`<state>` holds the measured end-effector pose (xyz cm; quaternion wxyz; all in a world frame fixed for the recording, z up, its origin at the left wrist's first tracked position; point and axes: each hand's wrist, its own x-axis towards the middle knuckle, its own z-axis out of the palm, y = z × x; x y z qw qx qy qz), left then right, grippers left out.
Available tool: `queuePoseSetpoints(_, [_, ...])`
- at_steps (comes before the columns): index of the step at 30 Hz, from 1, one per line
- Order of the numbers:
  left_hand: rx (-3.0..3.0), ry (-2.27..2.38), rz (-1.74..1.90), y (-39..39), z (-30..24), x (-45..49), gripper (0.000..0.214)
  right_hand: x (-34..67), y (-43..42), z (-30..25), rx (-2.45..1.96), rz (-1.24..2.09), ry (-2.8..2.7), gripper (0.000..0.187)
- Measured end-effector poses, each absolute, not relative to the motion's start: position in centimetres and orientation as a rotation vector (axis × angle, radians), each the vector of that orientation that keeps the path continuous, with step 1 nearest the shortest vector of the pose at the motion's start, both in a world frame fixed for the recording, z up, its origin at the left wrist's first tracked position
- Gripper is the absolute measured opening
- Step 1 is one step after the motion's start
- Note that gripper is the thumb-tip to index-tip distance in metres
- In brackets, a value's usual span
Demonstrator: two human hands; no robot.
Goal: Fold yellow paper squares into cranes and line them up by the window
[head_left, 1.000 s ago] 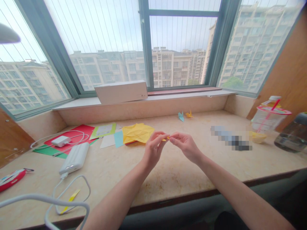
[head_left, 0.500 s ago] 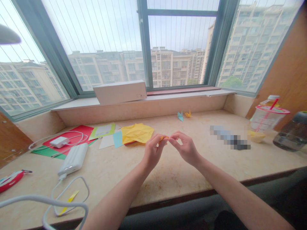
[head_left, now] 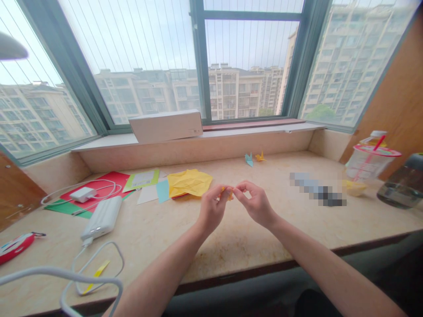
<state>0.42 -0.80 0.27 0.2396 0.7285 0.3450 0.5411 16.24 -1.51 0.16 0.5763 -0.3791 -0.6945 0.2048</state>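
Both my hands meet above the middle of the counter, fingertips almost touching. My left hand (head_left: pixel 213 207) is closed in a pinch on a small folded piece of yellow-orange paper (head_left: pixel 230 193), mostly hidden by the fingers. My right hand (head_left: pixel 254 202) pinches the same paper from the other side with thumb and forefinger. Just left of my left hand lies a crumpled yellow sheet of paper (head_left: pixel 190 182) on top of other sheets. Beyond my hands, near the back wall, stand a light blue paper crane (head_left: pixel 249 159) and a yellow paper crane (head_left: pixel 261 156).
On the left are red paper (head_left: pixel 114 179), a white charger (head_left: pixel 83 194), a power bank (head_left: pixel 102 218) and cables. A white box (head_left: pixel 167 126) rests on the window ledge. To the right are a blurred-out object (head_left: pixel 317 189), a lidded cup with straw (head_left: pixel 373 160) and a dark container (head_left: pixel 401 187).
My hands stay in nearly the same place. The fingers have shifted slightly around the paper, and a little of it now shows below the fingertips.
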Motion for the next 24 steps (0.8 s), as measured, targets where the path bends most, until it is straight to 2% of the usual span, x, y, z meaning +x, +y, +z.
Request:
queuePoseSetpoints(3, [1.833, 0.934, 1.443, -0.75, 0.11, 0.74, 0.034, 16.28, -1.33, 0.02, -0.925, 0.501, -1.623, 0.023])
queuePoseSetpoints(9, [1.607, 0.838, 1.417, -0.37, 0.00, 0.90, 0.032, 16.43, -1.10, 0.05, -0.954, 0.582, -1.538, 0.031])
queuePoseSetpoints(16, [1.711, 0.870, 1.387, 0.07, -0.37, 0.27, 0.027, 16.15, -1.14, -0.20, -0.882, 0.477, -1.595, 0.018])
queuePoseSetpoints(24, [1.695, 0.855, 1.375, 0.11, -0.40, 0.45, 0.031, 15.92, -1.30, -0.38, -0.874, 0.457, -1.566, 0.018])
